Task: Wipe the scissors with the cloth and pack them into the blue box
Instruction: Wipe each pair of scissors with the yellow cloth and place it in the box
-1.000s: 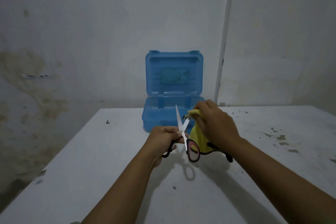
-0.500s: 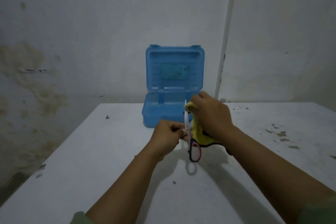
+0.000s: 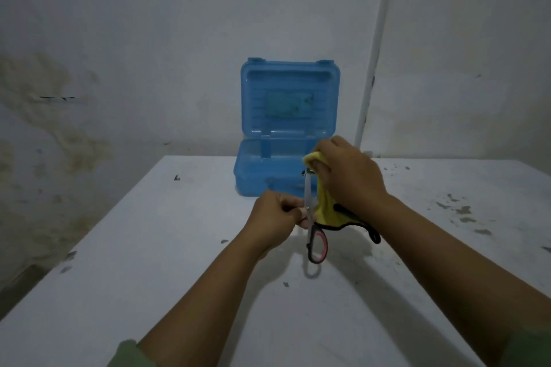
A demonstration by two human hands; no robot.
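Since earlier frame: blades closed together, scissors [image 3: 310, 211] turned upright at frame centre, my right hand [image 3: 348, 176] slid cloth [image 3: 323, 205] up toward tips. Left hand [image 3: 275, 219] fisted around scissors near pivot, one red-black handle loop hanging below. Right hand pinching yellow cloth around upper blade. Blue box [image 3: 286, 134] open behind, on white table [image 3: 149, 247]. Judgement: scissors light, rigid, sharp-edged, slick metal; hold by handles. Cloth soft, limp.

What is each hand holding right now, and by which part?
Left hand grips the scissors near the pivot, blades up. Right hand clutches the yellow cloth by its upper end.
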